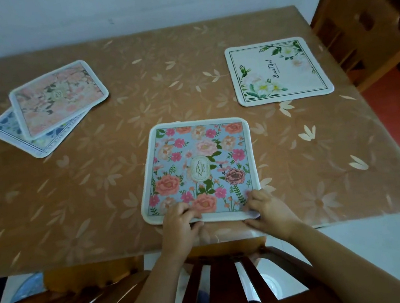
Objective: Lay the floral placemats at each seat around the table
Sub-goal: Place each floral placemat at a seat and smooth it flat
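Note:
A blue floral placemat [196, 162] marked "GARDEN" lies flat at the near middle of the table. My left hand [179, 222] pinches its near edge, fingers on top and thumb beneath. My right hand [266, 207] grips its near right corner the same way. A white placemat with green leaves [277, 71] lies flat at the right side. At the far left a pink floral placemat [57, 96] rests askew on top of a pale blue-patterned placemat [15, 136].
The table [101, 185] wears an orange leaf-print cover under clear film. A wooden chair back [225, 284] stands between me and the table's near edge. Another wooden chair [357, 34] sits at the right side. A pale wall runs behind the table.

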Available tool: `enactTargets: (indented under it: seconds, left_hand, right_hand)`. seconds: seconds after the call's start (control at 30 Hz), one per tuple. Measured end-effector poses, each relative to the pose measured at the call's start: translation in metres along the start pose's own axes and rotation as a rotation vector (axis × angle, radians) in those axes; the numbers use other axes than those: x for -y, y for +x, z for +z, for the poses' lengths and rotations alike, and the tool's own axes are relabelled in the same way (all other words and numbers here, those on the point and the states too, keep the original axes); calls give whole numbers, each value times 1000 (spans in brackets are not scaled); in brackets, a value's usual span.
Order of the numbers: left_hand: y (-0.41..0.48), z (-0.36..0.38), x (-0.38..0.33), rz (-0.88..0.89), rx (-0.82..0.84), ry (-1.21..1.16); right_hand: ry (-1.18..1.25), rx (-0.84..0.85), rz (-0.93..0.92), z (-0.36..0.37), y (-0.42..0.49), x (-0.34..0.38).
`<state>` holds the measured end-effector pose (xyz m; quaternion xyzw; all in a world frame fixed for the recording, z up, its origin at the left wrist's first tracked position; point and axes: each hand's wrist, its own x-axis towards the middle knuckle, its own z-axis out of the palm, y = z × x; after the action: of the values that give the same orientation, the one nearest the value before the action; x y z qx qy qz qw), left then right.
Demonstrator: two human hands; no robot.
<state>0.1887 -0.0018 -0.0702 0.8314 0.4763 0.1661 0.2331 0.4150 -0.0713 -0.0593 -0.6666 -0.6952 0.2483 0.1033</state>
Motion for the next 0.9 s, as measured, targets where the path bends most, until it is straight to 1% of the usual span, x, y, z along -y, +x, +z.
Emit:
enactTargets:
  seconds: [0.1,0.3,0.4,0.53,0.73,0.9]
  left_hand:
    - [0,3,0,1,-22,-9]
    - [-1,4,1,-8,-34,-21]
    - [0,5,0,-11,-51,-17]
    - [2,11,-4,-18,-64,-11]
    - [2,11,-5,-37,-50,-3]
    - [-1,3,5,-77,-59,55]
  right_hand:
    - [-7,24,38,5,2,3]
    - [57,-2,65,5,3,0]
    - [55,-24,65,3,3,-2]
    - [58,-97,119,0,5,-6]
    - [-4,-91,28,10,7,3]
    - [14,-114,78,12,11,8]
